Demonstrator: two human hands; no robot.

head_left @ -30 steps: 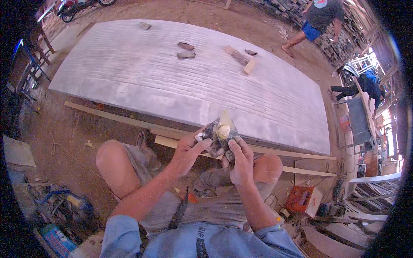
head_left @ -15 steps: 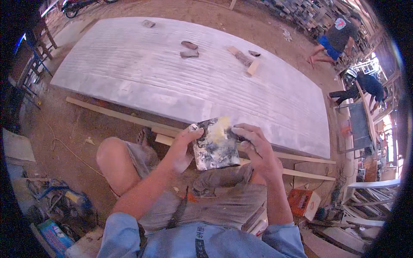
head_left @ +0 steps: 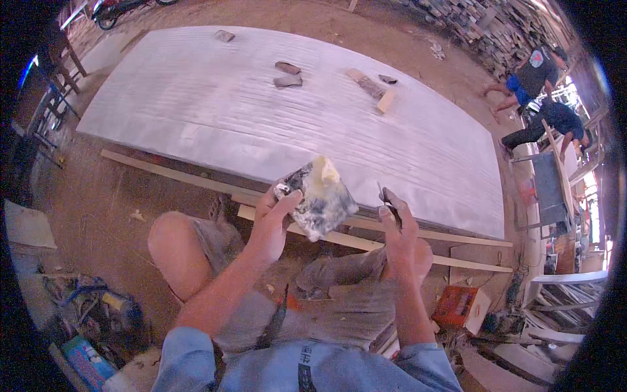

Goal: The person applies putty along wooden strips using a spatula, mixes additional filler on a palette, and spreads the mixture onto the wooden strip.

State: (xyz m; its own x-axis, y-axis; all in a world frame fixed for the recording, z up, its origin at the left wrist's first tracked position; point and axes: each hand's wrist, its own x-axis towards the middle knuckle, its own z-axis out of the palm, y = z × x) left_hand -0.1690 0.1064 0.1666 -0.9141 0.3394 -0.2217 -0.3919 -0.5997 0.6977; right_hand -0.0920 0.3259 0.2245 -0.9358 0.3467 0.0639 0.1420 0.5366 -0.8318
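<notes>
From my remote view, the left thumb [head_left: 292, 198] is pressed over the near-left corner of a flat, squarish plate [head_left: 320, 208], with the left hand [head_left: 269, 228] gripping it there. The plate is tilted in mid-air at the centre of the frame, smeared black and white, a yellowish lump [head_left: 328, 172] at its far corner. The right hand [head_left: 401, 240] has come away from the plate and is well apart from it, thumb and fingers pinched on a thin piece [head_left: 383, 194], perhaps a small scraper; blur keeps me from telling. I read the change as leaving the left hand alone to carry the plate, its smeared face uncovered and the right hand free to move the thin piece.

Just beyond the hands lies a large pale panel [head_left: 196, 98], its surface lined with ridges. On it I see a small block [head_left: 225, 36] at the upper left, two curved scraps [head_left: 288, 74] near the top centre, and a wooden piece [head_left: 386, 100] with a dark scrap [head_left: 387, 79] beside it. Long strips [head_left: 176, 174] run along its near side. An orange box [head_left: 455, 305] sits at the lower right, and two people [head_left: 537, 70] are at the upper right.
</notes>
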